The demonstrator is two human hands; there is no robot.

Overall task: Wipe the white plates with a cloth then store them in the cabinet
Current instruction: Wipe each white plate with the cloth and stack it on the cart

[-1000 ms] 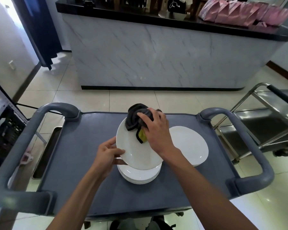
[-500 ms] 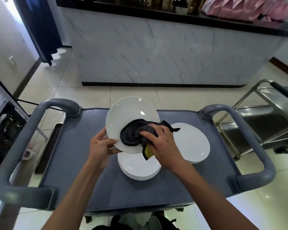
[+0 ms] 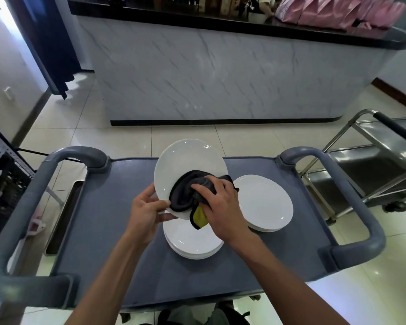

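Note:
A white plate (image 3: 185, 160) is held tilted above the grey cart top (image 3: 117, 202), its face turned toward me. My left hand (image 3: 145, 212) grips its lower left rim. My right hand (image 3: 218, 205) grips a dark grey cloth (image 3: 183, 193) with a yellow underside and presses it on the plate's lower half. Directly below lies a stack of white plates (image 3: 192, 242). A second, lower stack of white plates (image 3: 265, 202) lies to the right on the cart.
The cart has thick grey handles on the left (image 3: 26, 207) and right (image 3: 352, 198). A steel trolley (image 3: 384, 160) stands to the right. A marble-fronted counter (image 3: 220, 73) with pink bags (image 3: 338, 10) is ahead across tiled floor. A dark rack (image 3: 0, 184) is at left.
The plate has been tipped up from nearly flat to face me, and my right hand has wiped the cloth from the far rim down to the plate's lower half.

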